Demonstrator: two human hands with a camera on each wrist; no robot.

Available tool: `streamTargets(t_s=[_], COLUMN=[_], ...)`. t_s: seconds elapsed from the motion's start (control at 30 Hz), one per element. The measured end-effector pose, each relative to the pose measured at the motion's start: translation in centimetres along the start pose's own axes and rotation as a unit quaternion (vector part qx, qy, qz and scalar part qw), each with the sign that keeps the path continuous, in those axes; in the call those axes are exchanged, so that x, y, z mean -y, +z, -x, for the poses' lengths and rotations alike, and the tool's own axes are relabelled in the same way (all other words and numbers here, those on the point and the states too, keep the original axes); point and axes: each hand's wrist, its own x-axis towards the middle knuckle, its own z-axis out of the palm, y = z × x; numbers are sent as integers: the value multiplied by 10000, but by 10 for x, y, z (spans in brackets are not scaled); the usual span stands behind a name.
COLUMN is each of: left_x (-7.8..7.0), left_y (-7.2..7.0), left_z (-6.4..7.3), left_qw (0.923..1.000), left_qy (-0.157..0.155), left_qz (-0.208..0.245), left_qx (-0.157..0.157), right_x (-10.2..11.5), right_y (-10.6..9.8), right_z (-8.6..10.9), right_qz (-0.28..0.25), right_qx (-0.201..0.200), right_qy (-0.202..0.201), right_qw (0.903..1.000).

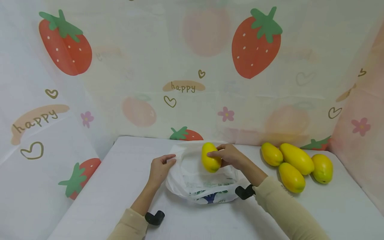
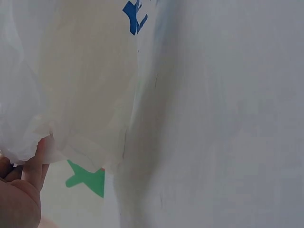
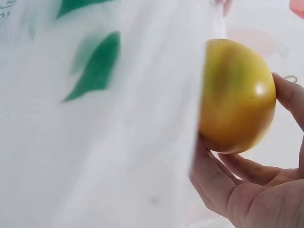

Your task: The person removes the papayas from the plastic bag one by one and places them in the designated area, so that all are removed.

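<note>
My right hand (image 1: 231,156) grips a yellow mango (image 1: 211,161) over the open mouth of a white plastic bag (image 1: 177,181). In the right wrist view, the thumb and fingers curl round the mango (image 3: 240,95), and the bag's wall (image 3: 128,142) hides its left side. At the bag's left rim, my left hand (image 1: 159,170) pinches the thin plastic between thumb and fingers. The left wrist view shows these fingers (image 2: 34,171) at the plastic's edge, partly covered by it. Green and blue print marks the bag's front.
Several more yellow mangoes (image 1: 297,159) lie grouped at the right rear of the white table (image 1: 126,160). A cloth backdrop (image 1: 144,66) with strawberries and hearts stands behind the table and along both sides. Black wrist mounts (image 1: 155,218) stick out beside the sleeves.
</note>
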Motion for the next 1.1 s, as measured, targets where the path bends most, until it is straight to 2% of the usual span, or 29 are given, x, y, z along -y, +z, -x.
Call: streamTargets(t_s=[0.2,0.67,1.1], left_x=[0,0,0], left_y=[1,3,4], left_z=[-1,-1,0], left_qw=[10000,10000,10000], left_qy=[32,-20,-14], left_qz=[-9,-23,13], left_qx=[-7,-8,-37], right_x=[2,0,-2], right_y=[-5,-14,-31], right_z=[4,12,25], right_qz=[152,120,230], right_qx=[43,-14,9], right_qy=[-36,-112,-223], right_qw=[9999,9999,9995])
